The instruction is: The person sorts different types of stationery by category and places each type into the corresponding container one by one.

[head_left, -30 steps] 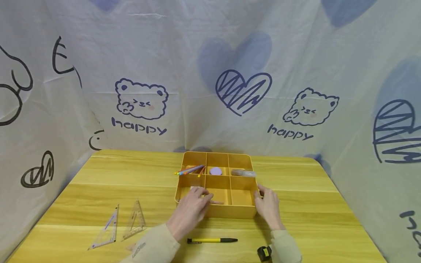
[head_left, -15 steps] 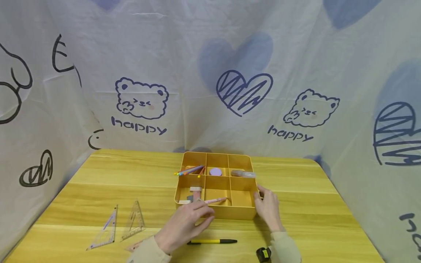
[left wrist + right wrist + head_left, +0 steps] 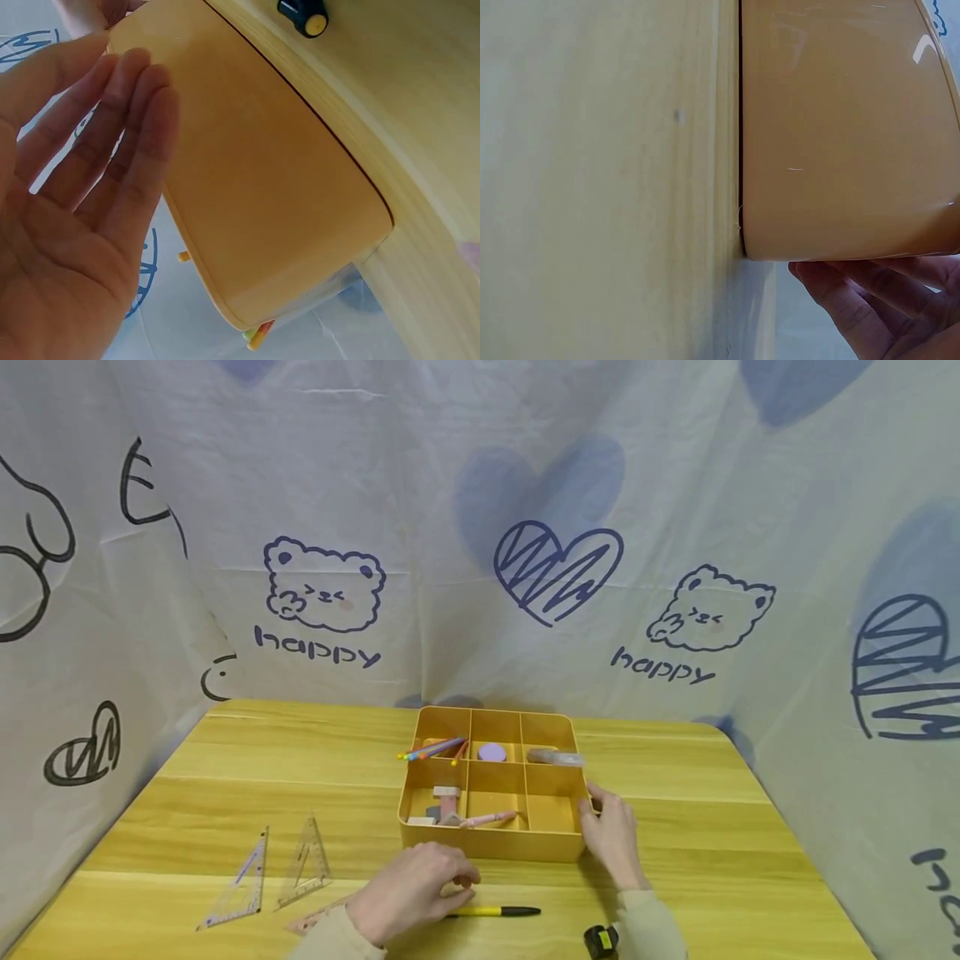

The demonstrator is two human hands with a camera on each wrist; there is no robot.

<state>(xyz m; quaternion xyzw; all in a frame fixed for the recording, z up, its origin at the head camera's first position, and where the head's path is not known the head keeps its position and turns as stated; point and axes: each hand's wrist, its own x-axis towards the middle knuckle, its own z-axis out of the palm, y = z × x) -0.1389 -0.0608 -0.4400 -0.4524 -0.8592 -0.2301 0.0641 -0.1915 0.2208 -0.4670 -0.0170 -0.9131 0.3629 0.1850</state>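
Note:
My left hand point(image 3: 416, 889) is just in front of the yellow divided storage box point(image 3: 495, 845), above a yellow and black pen point(image 3: 491, 911) that it partly covers. Its fingers are loosely bent, and the left wrist view shows nothing in the palm. My right hand point(image 3: 613, 835) holds the box at its front right corner, thumb at the rim and fingers against the outer side wall. A slim pink pen-like stick point(image 3: 489, 819) lies slanted in the front middle compartment, one end at the left divider. Small white, pink and grey blocks point(image 3: 447, 804) occupy the front left one.
Colored sticks point(image 3: 435, 748), a lilac round object point(image 3: 492, 752) and a clear item point(image 3: 555, 757) are in the back compartments. Two transparent set squares point(image 3: 243, 885) and a pinkish clear piece point(image 3: 311, 917) lie left. A small black tape measure point(image 3: 601, 941) lies near my right sleeve.
My left hand has come out of the box toward the front edge, leaving the pink stick and blocks in view. My right hand stays at the box corner.

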